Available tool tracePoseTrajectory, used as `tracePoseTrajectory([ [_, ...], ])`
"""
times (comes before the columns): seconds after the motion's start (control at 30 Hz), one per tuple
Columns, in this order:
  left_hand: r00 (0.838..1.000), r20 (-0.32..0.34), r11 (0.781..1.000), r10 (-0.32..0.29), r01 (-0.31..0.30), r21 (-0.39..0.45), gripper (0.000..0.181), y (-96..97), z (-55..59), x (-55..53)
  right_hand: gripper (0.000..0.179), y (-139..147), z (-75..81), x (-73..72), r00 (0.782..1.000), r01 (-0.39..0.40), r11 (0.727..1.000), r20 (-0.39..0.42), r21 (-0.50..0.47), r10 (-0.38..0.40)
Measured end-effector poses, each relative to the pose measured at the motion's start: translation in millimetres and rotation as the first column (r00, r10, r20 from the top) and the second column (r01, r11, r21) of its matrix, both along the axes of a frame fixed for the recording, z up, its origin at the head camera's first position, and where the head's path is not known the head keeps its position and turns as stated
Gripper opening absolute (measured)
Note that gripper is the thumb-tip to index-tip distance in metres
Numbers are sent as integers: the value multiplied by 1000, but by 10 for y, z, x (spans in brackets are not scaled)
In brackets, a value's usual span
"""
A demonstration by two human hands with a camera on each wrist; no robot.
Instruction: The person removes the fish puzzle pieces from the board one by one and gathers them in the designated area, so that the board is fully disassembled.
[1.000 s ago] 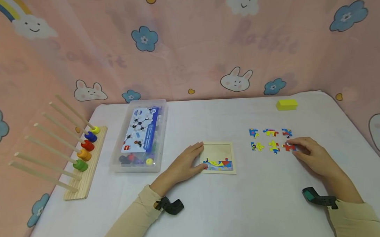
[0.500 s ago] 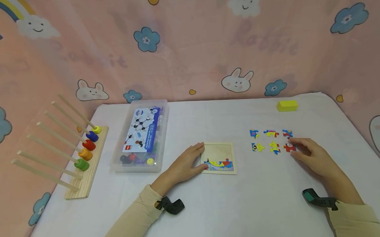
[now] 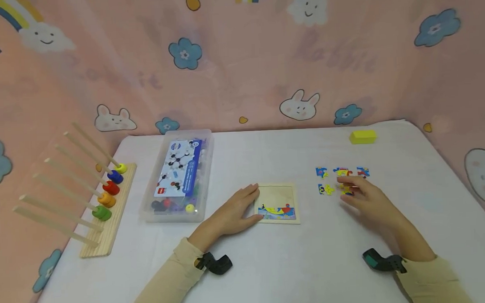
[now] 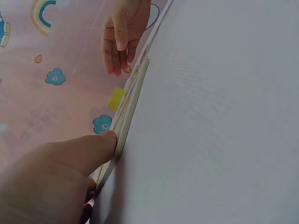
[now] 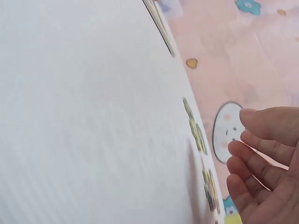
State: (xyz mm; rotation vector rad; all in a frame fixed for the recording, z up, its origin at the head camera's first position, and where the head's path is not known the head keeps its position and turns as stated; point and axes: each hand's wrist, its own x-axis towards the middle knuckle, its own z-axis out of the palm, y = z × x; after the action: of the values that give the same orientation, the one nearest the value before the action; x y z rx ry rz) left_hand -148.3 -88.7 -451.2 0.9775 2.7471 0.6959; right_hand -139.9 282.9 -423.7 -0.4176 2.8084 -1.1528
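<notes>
My left hand (image 3: 234, 211) rests at the left side of a square wooden puzzle tray (image 3: 276, 186), its thumb (image 4: 100, 144) on the rim near the front corner and its fingertips at the back corner. Joined pieces with a colourful picture (image 3: 276, 212) fill the tray's lower part; its upper part is bare wood. My right hand (image 3: 368, 203) hovers over loose jigsaw pieces to the right. Between its thumb and fingers, spread apart in the right wrist view, nothing shows. It partly covers a yellow piece (image 3: 347, 191) and hides the red one beside it.
More jigsaw pieces (image 3: 325, 189) lie in two rows. A yellow block (image 3: 362, 137) stands at the back right. To the left are a clear box (image 3: 148, 215) with a molecule-picture card and a wooden peg stand (image 3: 105, 242) with coloured rings. A patterned pink cloth (image 3: 239, 58) hangs behind.
My right hand has moved left from the red piece at the row's end to over the neighbouring yellow piece. My left hand stays at the tray. The head view has shifted slightly.
</notes>
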Motion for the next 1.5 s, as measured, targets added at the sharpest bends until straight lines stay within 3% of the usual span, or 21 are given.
tracePoseTrajectory([
  [0.27,1000,1,1000,-29,29,-6,70,-77,7,82,48,-622,35,42,995,-92,994,25,-64,94],
  [0.43,999,-39,999,-35,35,11,67,-87,-13,149,46,-944,43,76,985,-171,981,16,-94,174],
  [0.73,996,-84,999,-32,35,41,65,-77,-62,155,46,-1417,15,102,956,-289,951,12,-110,292],
  [1.0,996,-84,997,-42,47,60,65,-97,-39,138,43,-1609,-68,115,953,-304,948,-33,-92,302],
  [1.33,997,-74,998,-25,29,56,65,-90,-38,138,42,-1628,-173,122,957,-280,960,-82,-19,278],
  [1.5,997,-74,998,-26,30,55,65,-92,-34,135,39,-1626,-195,108,961,-269,962,-76,-53,265],
])
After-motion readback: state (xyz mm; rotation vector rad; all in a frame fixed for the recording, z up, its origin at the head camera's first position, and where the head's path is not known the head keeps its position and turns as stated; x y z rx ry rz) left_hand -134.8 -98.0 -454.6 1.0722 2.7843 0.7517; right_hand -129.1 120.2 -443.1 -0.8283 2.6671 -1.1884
